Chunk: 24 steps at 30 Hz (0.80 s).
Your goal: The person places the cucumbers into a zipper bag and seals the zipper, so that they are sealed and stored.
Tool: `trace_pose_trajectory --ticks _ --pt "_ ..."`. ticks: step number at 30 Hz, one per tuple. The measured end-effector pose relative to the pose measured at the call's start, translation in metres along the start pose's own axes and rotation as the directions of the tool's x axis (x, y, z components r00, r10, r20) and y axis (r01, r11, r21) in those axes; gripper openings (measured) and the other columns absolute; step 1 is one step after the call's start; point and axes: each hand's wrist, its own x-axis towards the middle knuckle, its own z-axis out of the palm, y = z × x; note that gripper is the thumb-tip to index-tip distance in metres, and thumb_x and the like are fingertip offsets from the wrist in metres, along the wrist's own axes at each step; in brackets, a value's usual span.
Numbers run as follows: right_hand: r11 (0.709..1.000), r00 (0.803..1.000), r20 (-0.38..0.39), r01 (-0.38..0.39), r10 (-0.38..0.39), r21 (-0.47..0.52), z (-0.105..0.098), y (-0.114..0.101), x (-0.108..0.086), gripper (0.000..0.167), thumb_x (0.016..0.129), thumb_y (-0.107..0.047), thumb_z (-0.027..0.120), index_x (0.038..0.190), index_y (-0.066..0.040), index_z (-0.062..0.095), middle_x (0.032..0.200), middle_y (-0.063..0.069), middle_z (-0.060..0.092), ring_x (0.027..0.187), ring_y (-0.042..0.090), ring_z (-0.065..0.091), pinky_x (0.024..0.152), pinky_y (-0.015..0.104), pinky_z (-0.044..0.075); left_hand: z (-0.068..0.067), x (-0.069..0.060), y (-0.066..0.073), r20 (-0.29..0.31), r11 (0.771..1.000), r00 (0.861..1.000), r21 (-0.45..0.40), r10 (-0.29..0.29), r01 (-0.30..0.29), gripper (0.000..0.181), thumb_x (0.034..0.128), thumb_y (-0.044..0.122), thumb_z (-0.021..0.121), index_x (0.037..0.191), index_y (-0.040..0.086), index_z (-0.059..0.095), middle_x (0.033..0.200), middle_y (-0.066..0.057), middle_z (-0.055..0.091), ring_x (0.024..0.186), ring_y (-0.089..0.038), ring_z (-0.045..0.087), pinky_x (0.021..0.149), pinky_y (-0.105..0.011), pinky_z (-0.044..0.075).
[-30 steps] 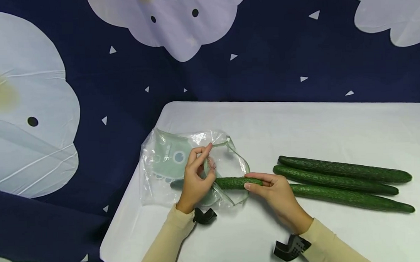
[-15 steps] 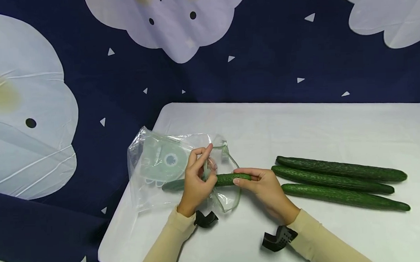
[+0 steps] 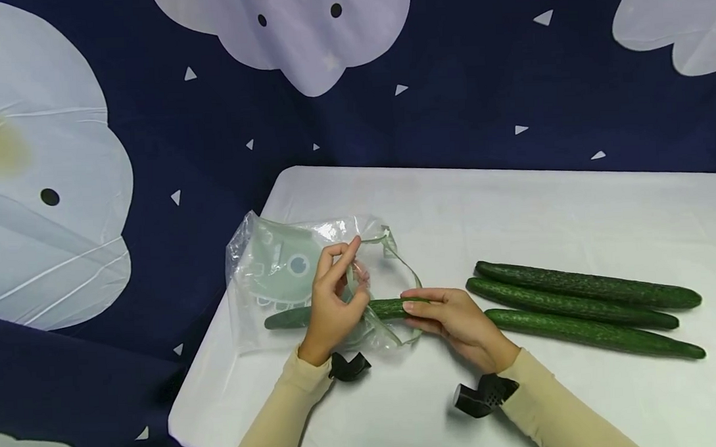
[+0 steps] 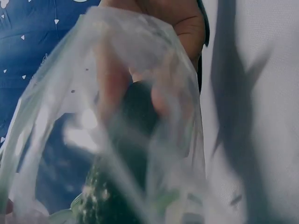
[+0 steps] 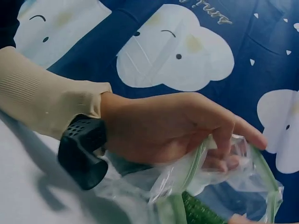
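A clear zip bag (image 3: 249, 319) with a green dinosaur-like print lies toward the table's left side, its green-edged mouth facing right. My left hand (image 3: 334, 303) holds the near side of that mouth, index finger raised; the right wrist view shows this hand (image 5: 173, 126) at the green rim. A green cucumber (image 3: 387, 308) passes through the mouth, its far end inside the bag. My right hand (image 3: 459, 325) grips its right end between thumb and fingers. Through the plastic in the left wrist view, the cucumber (image 4: 135, 121) appears blurred, with the right hand's fingers around its end.
Three more cucumbers lie side by side at the right: the top one (image 3: 585, 284), the middle one (image 3: 568, 303) and the lower one (image 3: 599, 333). A white-covered table (image 3: 511, 211) bears everything. Behind hangs a dark blue cloth (image 3: 461, 134) with cloud faces.
My right hand has moved left, sliding the cucumber deeper into the bag. The left hand has kept its hold on the bag's mouth. The three other cucumbers have stayed put.
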Motion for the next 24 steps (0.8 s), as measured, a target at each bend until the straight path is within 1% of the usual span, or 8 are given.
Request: trace_pose_trajectory --ticks 4,8,12,14,17,20,22,24 --pt "0.999 1.000 -0.006 -0.013 0.013 -0.049 0.010 -0.005 0.001 0.047 0.092 -0.006 0.074 0.135 0.008 0.061 0.123 0.016 0.066 0.107 0.022 0.070 0.094 0.036 0.054 0.002 0.001 0.002 -0.001 1.000 1.000 -0.013 -0.007 0.007 0.072 0.0760 -0.013 0.052 0.148 -0.007 0.049 0.119 -0.019 0.047 0.085 -0.026 0.056 0.068 -0.026 0.046" --pt "0.997 1.000 -0.007 0.019 -0.020 -0.074 0.019 0.004 0.003 0.045 0.092 -0.007 0.074 0.132 0.010 0.063 0.117 0.014 0.070 0.104 0.020 0.071 0.091 0.033 0.055 0.003 0.000 0.000 -0.004 1.000 1.000 0.010 -0.026 0.026 0.073 0.0767 -0.013 0.053 0.149 -0.004 0.049 0.119 -0.020 0.046 0.083 -0.026 0.053 0.064 -0.030 0.043" --pt "0.990 0.999 -0.002 0.035 -0.036 -0.136 0.014 0.021 0.002 0.045 0.092 -0.013 0.076 0.132 0.005 0.066 0.109 0.012 0.074 0.097 0.019 0.071 0.084 0.031 0.057 0.002 -0.002 -0.003 -0.014 0.996 0.998 0.063 -0.057 0.058 0.074 0.0776 -0.013 0.055 0.150 0.001 0.050 0.118 -0.022 0.048 0.074 -0.025 0.044 0.059 -0.037 0.032" --pt "0.985 0.999 0.010 0.050 -0.049 -0.163 0.011 0.026 0.000 0.044 0.093 -0.015 0.075 0.132 0.002 0.067 0.107 0.013 0.074 0.095 0.021 0.071 0.081 0.031 0.057 0.001 -0.002 -0.004 -0.015 0.995 0.997 0.068 -0.071 0.072 0.074 0.0781 -0.014 0.056 0.150 0.001 0.050 0.117 -0.023 0.048 0.071 -0.025 0.039 0.059 -0.035 0.031" --pt "0.971 0.995 0.034 0.102 -0.097 -0.216 0.010 0.032 -0.001 0.041 0.093 -0.015 0.075 0.130 0.000 0.069 0.109 0.014 0.074 0.094 0.023 0.072 0.078 0.031 0.057 0.000 -0.003 -0.006 -0.009 0.995 0.998 0.067 -0.068 0.069 0.072 0.0794 -0.014 0.056 0.150 0.000 0.050 0.117 -0.025 0.048 0.070 -0.025 0.040 0.059 -0.033 0.031" --pt "0.924 0.978 0.065 0.210 -0.199 -0.320 0.010 0.037 0.000 0.035 0.090 -0.014 0.078 0.124 -0.003 0.074 0.110 0.012 0.075 0.092 0.020 0.073 0.076 0.029 0.058 0.000 -0.005 -0.007 0.001 0.997 0.998 0.050 -0.066 0.066 0.068 0.0812 -0.014 0.056 0.148 -0.003 0.050 0.117 -0.024 0.048 0.075 -0.025 0.045 0.060 -0.031 0.035" --pt "0.861 0.954 0.087 0.297 -0.287 -0.414 0.009 0.040 0.002 0.032 0.087 -0.014 0.081 0.119 -0.007 0.077 0.109 0.008 0.076 0.085 0.014 0.072 0.071 0.027 0.058 0.000 -0.007 -0.008 0.013 0.997 0.998 0.033 -0.066 0.065 0.067 0.0813 -0.014 0.056 0.147 -0.004 0.051 0.118 -0.021 0.048 0.080 -0.026 0.050 0.062 -0.029 0.039" --pt "0.786 0.922 0.113 0.377 -0.371 -0.489 0.007 0.042 0.002 0.031 0.086 -0.014 0.082 0.116 -0.010 0.079 0.104 0.005 0.076 0.071 0.008 0.068 0.061 0.024 0.055 0.000 -0.009 -0.009 0.025 0.997 0.997 0.023 -0.072 0.072 0.068 0.0799 -0.014 0.055 0.147 -0.006 0.051 0.119 -0.019 0.048 0.082 -0.026 0.052 0.063 -0.028 0.041"
